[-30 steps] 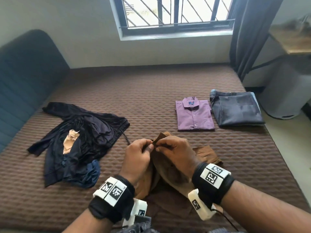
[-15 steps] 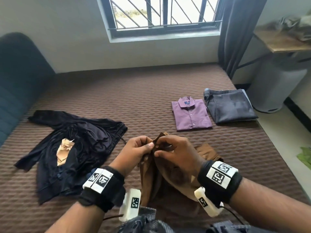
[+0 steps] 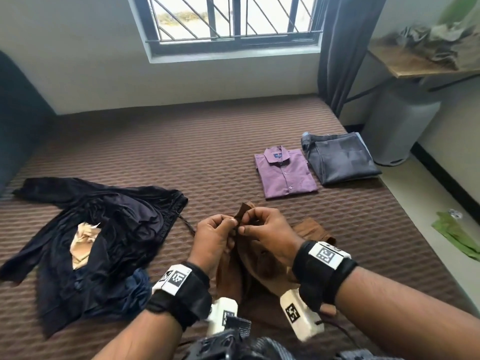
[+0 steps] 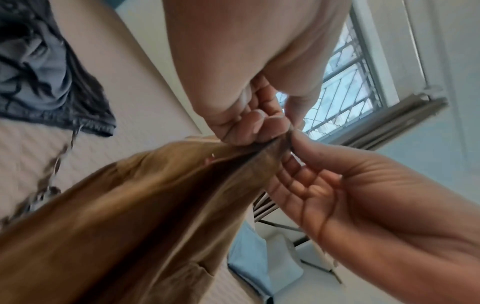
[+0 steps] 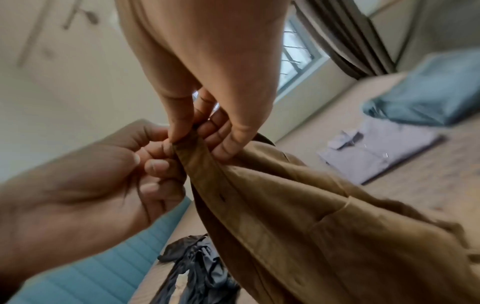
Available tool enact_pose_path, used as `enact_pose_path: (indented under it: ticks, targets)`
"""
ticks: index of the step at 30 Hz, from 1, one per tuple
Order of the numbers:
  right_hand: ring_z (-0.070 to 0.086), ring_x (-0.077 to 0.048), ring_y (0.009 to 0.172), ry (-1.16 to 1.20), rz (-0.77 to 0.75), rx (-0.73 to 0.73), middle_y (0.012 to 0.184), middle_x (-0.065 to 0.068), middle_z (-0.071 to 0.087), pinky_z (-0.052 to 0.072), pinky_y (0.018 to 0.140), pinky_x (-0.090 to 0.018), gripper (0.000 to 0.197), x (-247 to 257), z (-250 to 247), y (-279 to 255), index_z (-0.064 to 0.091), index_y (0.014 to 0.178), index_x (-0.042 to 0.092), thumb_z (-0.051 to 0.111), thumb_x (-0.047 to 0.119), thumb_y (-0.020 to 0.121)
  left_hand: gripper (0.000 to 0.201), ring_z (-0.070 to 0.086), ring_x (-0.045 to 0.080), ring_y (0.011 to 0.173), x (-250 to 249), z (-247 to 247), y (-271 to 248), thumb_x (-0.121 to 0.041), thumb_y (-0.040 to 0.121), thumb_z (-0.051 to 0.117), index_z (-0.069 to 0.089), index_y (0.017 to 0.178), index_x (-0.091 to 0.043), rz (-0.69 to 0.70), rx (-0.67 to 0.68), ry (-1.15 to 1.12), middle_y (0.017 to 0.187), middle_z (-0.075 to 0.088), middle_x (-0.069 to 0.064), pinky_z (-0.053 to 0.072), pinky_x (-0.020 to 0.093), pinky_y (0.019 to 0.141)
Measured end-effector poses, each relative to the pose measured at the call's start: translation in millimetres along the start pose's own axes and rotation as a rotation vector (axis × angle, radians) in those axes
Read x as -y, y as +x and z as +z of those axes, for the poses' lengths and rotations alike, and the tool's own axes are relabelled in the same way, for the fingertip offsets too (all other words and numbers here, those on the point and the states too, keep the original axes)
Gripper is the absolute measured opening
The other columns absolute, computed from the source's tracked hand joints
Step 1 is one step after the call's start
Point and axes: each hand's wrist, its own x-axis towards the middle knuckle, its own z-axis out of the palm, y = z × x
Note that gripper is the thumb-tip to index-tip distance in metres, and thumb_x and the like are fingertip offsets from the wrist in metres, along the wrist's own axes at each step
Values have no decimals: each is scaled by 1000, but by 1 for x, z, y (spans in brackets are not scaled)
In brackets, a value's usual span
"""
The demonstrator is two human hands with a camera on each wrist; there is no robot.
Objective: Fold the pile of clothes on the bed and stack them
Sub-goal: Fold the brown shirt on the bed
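A brown shirt (image 3: pixel 262 266) is lifted above the near part of the bed, most of it hanging below my hands. My left hand (image 3: pixel 215 235) and right hand (image 3: pixel 265 229) pinch its top edge close together, fingertips nearly touching. The wrist views show the same brown shirt (image 4: pixel 130 205) (image 5: pixel 298 205) pinched along a buttonhole strip by my left hand (image 4: pixel 249 127) and right hand (image 5: pixel 205 131). A loose pile of dark clothes (image 3: pixel 98 229) with a tan piece lies at the left. A folded purple shirt (image 3: pixel 285 175) and folded grey trousers (image 3: pixel 337 157) lie side by side at the right.
The brown quilted bed (image 3: pixel 181 152) runs back to the wall under a barred window (image 3: pixel 233 19). A dark headboard (image 3: pixel 18 113) stands at the left. Beyond the bed's right edge are a curtain (image 3: pixel 342 48), a grey bin (image 3: pixel 400 126) under a wooden shelf, and a green cloth (image 3: pixel 457 237) on the floor.
Both hands have kept their pinch on the brown shirt's top edge, with the fingers shifting slightly. The head view has drifted, so the bed's contents sit differently in frame.
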Motion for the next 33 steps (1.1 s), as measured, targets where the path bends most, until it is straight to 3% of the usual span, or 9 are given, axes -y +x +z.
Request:
enact_pose_path:
  ticks: [5, 9, 13, 16, 20, 24, 28, 31, 33]
  targets:
    - [62, -15, 78, -127, -40, -49, 83, -7, 66, 54, 78, -34, 22, -1, -5, 5, 64, 77, 16, 76, -3, 79, 25, 45, -2, 51, 27, -26, 26, -31, 89, 72, 61, 72, -17, 296, 30, 522, 56, 55, -12, 36, 17, 52]
    - [63, -19, 82, -38, -24, -18, 88, -10, 67, 54, 81, -36, 24, 0, -8, 2, 64, 78, 17, 73, -5, 80, 58, 62, 0, 81, 56, -46, 22, -76, 77, 58, 65, 100, -23, 198, 272, 582, 87, 69, -14, 52, 33, 77]
    - [60, -28, 87, 147, 29, -24, 91, -16, 63, 54, 74, -30, 20, -2, -14, 3, 58, 87, 10, 63, -9, 87, 63, 58, -7, 99, 64, -53, 19, -51, 67, 83, 57, 119, -26, 344, 271, 738, 113, 59, -9, 52, 24, 90]
    - [61, -28, 85, 253, 66, -72, 94, -20, 61, 56, 69, -26, 18, -2, -16, 5, 54, 93, 5, 58, -12, 89, 61, 58, 0, 81, 65, -51, 17, -15, 70, 88, 47, 110, -35, 511, 29, 728, 107, 47, -8, 54, 26, 70]
    - [66, -19, 72, 353, 104, -44, 87, -14, 62, 57, 62, -26, 18, 0, -9, 5, 52, 90, 7, 54, -11, 91, 41, 59, 11, 88, 68, -40, 14, -49, 73, 72, 63, 106, -26, 500, 187, 760, 99, 58, -9, 51, 28, 80]
    - [67, -15, 69, 419, 87, -49, 84, -11, 63, 58, 63, -25, 19, 0, -2, 2, 52, 92, 6, 51, -12, 92, 38, 68, 17, 89, 70, -34, 15, -40, 82, 58, 73, 103, -12, 433, 174, 620, 95, 72, -2, 54, 37, 82]
    - [67, -25, 100, 79, 40, -135, 108, -13, 67, 56, 93, -39, 24, -15, -8, -7, 57, 106, 14, 70, 8, 87, 11, 67, 11, 83, 59, -24, 9, -33, 87, 64, 74, 91, -32, 352, 182, 387, 87, 73, -8, 56, 38, 79]
    - [59, -19, 102, -381, -81, -303, 108, 5, 55, 51, 93, -33, 41, -36, -20, -20, 55, 99, 32, 78, 45, 68, 12, 64, 14, 79, 41, -12, 7, -32, 86, 66, 72, 86, -21, 251, 166, 169, 82, 72, -1, 52, 36, 76]
    - [53, -16, 99, -603, -176, -312, 101, 15, 49, 47, 90, -30, 41, -50, -33, -29, 54, 97, 31, 75, 48, 66, 10, 59, 16, 75, 29, -7, 6, -26, 86, 63, 68, 81, -18, 178, 171, 46, 77, 67, 3, 49, 34, 72]
